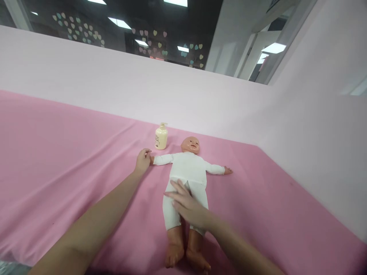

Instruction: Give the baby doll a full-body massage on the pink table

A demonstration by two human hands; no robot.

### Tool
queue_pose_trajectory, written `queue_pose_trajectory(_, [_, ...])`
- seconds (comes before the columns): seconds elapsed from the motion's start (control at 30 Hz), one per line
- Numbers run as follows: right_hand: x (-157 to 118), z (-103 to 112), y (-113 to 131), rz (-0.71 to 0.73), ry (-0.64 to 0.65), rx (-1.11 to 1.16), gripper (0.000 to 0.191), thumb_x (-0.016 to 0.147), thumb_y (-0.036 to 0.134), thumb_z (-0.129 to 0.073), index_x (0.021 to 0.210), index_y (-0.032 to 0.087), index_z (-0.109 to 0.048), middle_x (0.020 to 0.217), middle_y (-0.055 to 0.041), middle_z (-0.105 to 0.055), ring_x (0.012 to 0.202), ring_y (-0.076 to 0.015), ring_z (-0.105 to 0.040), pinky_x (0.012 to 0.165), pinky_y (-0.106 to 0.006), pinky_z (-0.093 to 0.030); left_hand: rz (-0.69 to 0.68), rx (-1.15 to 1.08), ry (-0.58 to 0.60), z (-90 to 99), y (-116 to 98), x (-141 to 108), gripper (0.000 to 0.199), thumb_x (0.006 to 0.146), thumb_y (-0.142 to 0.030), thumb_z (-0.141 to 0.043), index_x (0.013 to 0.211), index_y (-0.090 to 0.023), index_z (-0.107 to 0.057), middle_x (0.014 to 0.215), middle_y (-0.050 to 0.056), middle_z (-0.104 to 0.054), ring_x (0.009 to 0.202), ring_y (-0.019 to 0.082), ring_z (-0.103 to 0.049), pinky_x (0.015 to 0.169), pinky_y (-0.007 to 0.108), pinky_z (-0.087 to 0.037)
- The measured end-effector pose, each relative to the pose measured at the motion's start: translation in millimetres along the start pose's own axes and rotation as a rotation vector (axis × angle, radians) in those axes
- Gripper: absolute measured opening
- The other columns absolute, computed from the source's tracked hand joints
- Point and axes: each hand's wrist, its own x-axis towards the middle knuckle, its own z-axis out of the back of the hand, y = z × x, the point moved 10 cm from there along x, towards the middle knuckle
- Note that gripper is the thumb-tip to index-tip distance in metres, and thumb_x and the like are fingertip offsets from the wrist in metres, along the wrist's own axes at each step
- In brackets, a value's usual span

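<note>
Hands point(187, 206) at doll point(188, 166), upright yellowish pump bottle point(161, 139)

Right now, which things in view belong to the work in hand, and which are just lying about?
In the work:
doll, face up
white trousers, below the right hand
doll's hand, beside the left hand

Just about:
pump bottle, upright, untouched
heart shapes, above the white wall
</note>
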Motion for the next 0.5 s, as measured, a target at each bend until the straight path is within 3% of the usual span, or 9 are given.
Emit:
queue_pose_trajectory(0.03, [-17, -10, 3, -0.068, 0.059, 0.082, 0.053, 0.101, 0.039, -0.046, 0.154, 0.036, -0.041, 0.172, 0.0018, -0.005, 0.159, -0.0251, 0.003, 0.127, -0.05, -0.014, -0.008, 0.025, 0.007, -0.4, 0, 0, 0.013, 0.086, -0.021, -0.045, 0.09, -0.023, -0.057, 0.106, 0.008, -0.064, 0.108, 0.026, -0.059, 0.1, 0.041, -0.047])
queue_pose_trajectory(0.1, [-47, -25, 7, -0.193, 0.114, 0.17, 0.084, 0.091, 0.048, -0.064, 0.162, 0.041, -0.017, 0.172, 0.0012, 0.002, 0.159, -0.0289, -0.003, 0.124, -0.047, -0.023, -0.033, 0.074, 0.033, -2.6, -1, 0, 0.017, 0.085, -0.018, -0.043, 0.091, -0.022, -0.058, 0.108, 0.01, -0.063, 0.111, 0.027, -0.059, 0.101, 0.042, -0.047])
queue_pose_trajectory(0.17, [-65, -32, 11, -0.249, 0.094, 0.156, 0.105, 0.077, 0.052, -0.078, 0.161, 0.045, -0.016, 0.171, 0.0, -0.004, 0.157, -0.0353, -0.012, 0.118, -0.047, -0.032, -0.06, 0.12, 0.066, -5.9, -3, -2, 0.021, 0.086, -0.016, -0.041, 0.092, -0.022, -0.059, 0.111, 0.011, -0.061, 0.112, 0.028, -0.058, 0.102, 0.043, -0.047])
queue_pose_trajectory(0.23, [-69, -37, 15, -0.23, 0.07, 0.078, 0.097, 0.068, 0.048, -0.085, 0.153, 0.048, -0.037, 0.166, -0.0012, -0.021, 0.15, -0.0399, -0.028, 0.108, -0.046, -0.041, -0.083, 0.168, 0.102, -9.3, -7, -5, 0.023, 0.087, -0.016, -0.039, 0.095, -0.021, -0.06, 0.114, 0.013, -0.06, 0.112, 0.029, -0.058, 0.101, 0.045, -0.047])
queue_pose_trajectory(0.33, [-63, -44, 13, -0.211, 0.05, -0.076, 0.059, 0.069, 0.037, -0.079, 0.125, 0.045, -0.063, 0.139, -0.0048, -0.05, 0.132, -0.039, -0.047, 0.092, -0.046, -0.047, -0.137, 0.284, 0.121, -11.2, -20, -13, 0.024, 0.089, -0.019, -0.041, 0.098, -0.021, -0.063, 0.118, 0.014, -0.06, 0.116, 0.033, -0.056, 0.105, 0.051, -0.043])
queue_pose_trajectory(0.43, [-57, -44, 2, -0.264, 0.037, -0.107, 0.055, 0.065, 0.035, -0.077, 0.118, 0.045, -0.064, 0.127, -0.0047, -0.053, 0.114, -0.0357, -0.056, 0.077, -0.042, -0.047, -0.226, 0.362, 0.113, -12.1, -47, -30, 0.024, 0.089, -0.023, -0.046, 0.103, -0.023, -0.065, 0.13, 0.014, -0.058, 0.13, 0.038, -0.046, 0.114, 0.057, -0.033])
queue_pose_trajectory(0.5, [-55, -38, 1, -0.243, 0.021, 0.028, 0.061, 0.064, 0.038, -0.08, 0.121, 0.043, -0.06, 0.127, -0.004, -0.053, 0.103, -0.0307, -0.059, 0.072, -0.038, -0.046, -0.238, 0.311, 0.142, -15.7, -66, -49, 0.023, 0.09, -0.028, -0.048, 0.107, -0.023, -0.064, 0.139, 0.013, -0.053, 0.138, 0.038, -0.039, 0.117, 0.057, -0.028])
